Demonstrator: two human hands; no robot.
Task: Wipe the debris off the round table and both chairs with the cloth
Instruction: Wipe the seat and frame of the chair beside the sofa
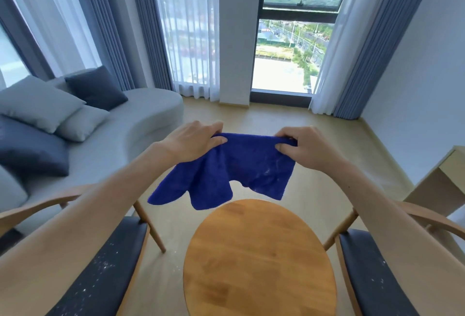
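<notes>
A blue cloth point(236, 167) hangs in the air above the far edge of the round wooden table point(259, 260). My left hand point(193, 142) pinches its top left corner and my right hand point(302, 147) pinches its top right corner, stretching the upper edge between them. Pale dust shows on the cloth's right half. The left chair point(108, 265) has a dark seat speckled with white debris. The right chair point(367, 273) has a dark seat with a few white specks. The tabletop looks bare and shiny.
A grey sofa point(120, 134) with several cushions stands at the left. Tall windows with curtains fill the far wall. A light wooden desk point(437, 185) stands at the right. Pale wooden floor lies beyond the table.
</notes>
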